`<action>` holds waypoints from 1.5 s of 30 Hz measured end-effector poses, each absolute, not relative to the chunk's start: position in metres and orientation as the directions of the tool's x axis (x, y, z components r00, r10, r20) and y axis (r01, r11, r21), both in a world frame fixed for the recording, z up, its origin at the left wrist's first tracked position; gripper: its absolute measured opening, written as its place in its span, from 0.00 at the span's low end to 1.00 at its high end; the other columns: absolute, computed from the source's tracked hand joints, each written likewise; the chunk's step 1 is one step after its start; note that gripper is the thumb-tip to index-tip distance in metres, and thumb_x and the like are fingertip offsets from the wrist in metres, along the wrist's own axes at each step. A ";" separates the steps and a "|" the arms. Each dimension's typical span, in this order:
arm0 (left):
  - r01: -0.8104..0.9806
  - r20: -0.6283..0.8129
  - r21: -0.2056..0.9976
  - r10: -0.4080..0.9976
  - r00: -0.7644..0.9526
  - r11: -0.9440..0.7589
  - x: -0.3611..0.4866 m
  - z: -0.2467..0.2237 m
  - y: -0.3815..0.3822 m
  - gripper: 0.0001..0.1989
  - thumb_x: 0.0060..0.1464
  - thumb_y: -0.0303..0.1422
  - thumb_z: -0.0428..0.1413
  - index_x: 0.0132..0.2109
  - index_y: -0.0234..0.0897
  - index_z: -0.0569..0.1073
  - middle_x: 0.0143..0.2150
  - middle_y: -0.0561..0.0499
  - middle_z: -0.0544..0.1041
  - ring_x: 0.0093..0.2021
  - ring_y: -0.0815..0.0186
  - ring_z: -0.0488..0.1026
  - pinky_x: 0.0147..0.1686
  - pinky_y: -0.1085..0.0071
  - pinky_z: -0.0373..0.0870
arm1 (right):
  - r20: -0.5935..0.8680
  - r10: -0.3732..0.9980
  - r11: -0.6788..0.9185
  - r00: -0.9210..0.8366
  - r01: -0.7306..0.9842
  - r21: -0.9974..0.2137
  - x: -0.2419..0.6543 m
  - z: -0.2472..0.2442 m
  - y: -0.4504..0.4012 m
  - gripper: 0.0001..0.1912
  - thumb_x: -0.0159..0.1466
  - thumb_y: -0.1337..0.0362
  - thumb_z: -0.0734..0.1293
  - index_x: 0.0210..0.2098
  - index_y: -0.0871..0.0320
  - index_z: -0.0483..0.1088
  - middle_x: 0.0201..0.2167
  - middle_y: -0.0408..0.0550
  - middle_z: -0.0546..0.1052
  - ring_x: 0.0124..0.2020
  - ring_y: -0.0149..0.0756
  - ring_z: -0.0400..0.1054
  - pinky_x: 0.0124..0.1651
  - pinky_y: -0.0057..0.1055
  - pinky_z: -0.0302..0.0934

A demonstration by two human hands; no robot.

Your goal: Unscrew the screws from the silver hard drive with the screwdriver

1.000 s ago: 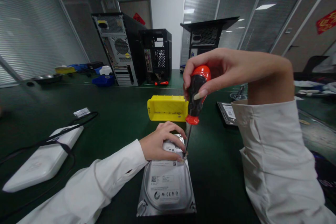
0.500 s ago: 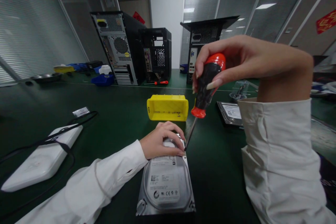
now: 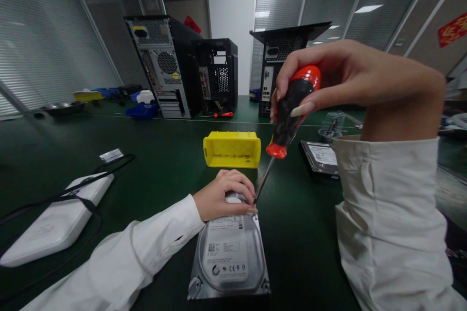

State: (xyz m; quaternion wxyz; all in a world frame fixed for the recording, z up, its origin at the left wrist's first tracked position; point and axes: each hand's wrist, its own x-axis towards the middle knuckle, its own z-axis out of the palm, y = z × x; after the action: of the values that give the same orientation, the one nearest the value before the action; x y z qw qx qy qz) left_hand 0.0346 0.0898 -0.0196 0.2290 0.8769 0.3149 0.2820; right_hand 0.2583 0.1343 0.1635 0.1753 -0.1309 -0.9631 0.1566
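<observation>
A silver hard drive [image 3: 230,252] with a white label lies flat on the dark green table. My left hand [image 3: 225,196] rests over its far end, fingers curled with the thumb and fingertips together at the right edge; what sits between them is too small to tell. Above and to the right, my right hand [image 3: 310,77] grips the red and black handle of a screwdriver [image 3: 290,112]. Its shaft slants down to the left, and the tip is beside my left fingertips at the drive's far right corner.
A yellow bin [image 3: 232,150] lies beyond the drive. Another hard drive [image 3: 321,156] is at the right. At left is a white device [image 3: 58,223] with a black cord. Computer cases [image 3: 171,65] and a blue tray [image 3: 142,111] stand at the back.
My right hand and the screwdriver handle have moved slightly right and up, so the shaft leans more. The tip has shifted slightly up and left. My left hand has stayed in nearly the same place.
</observation>
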 end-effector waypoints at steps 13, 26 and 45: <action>0.257 0.410 0.721 0.695 0.591 -0.644 0.036 -0.017 0.092 0.04 0.46 0.23 0.61 0.32 0.33 0.78 0.34 0.49 0.74 0.37 0.66 0.71 0.40 0.69 0.65 | 0.309 0.252 0.922 -0.917 0.131 -0.363 0.257 0.163 0.135 0.11 0.56 0.65 0.65 0.39 0.62 0.66 0.36 0.37 0.71 0.37 0.20 0.69 0.36 0.12 0.68; 0.208 0.385 0.773 0.704 0.597 -0.600 0.037 -0.016 0.093 0.04 0.44 0.22 0.62 0.30 0.33 0.80 0.32 0.48 0.74 0.34 0.66 0.72 0.38 0.70 0.66 | 0.315 0.268 0.927 -0.910 0.155 -0.340 0.257 0.163 0.135 0.12 0.56 0.64 0.65 0.39 0.61 0.66 0.37 0.37 0.71 0.38 0.21 0.69 0.38 0.14 0.69; 0.477 0.630 0.345 0.576 0.521 -0.809 0.040 -0.016 0.085 0.07 0.39 0.33 0.67 0.27 0.38 0.77 0.32 0.52 0.76 0.37 0.63 0.70 0.42 0.64 0.58 | 0.337 0.317 0.923 -0.887 0.206 -0.325 0.259 0.163 0.136 0.11 0.57 0.60 0.65 0.39 0.55 0.66 0.39 0.38 0.70 0.39 0.22 0.69 0.38 0.11 0.68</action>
State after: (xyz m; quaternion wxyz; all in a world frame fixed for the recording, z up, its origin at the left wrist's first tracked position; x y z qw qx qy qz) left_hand 0.0395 0.0846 -0.0162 0.0645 0.8696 0.3026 0.3848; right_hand 0.2586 0.1364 0.1632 0.1952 -0.1362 -0.9609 0.1416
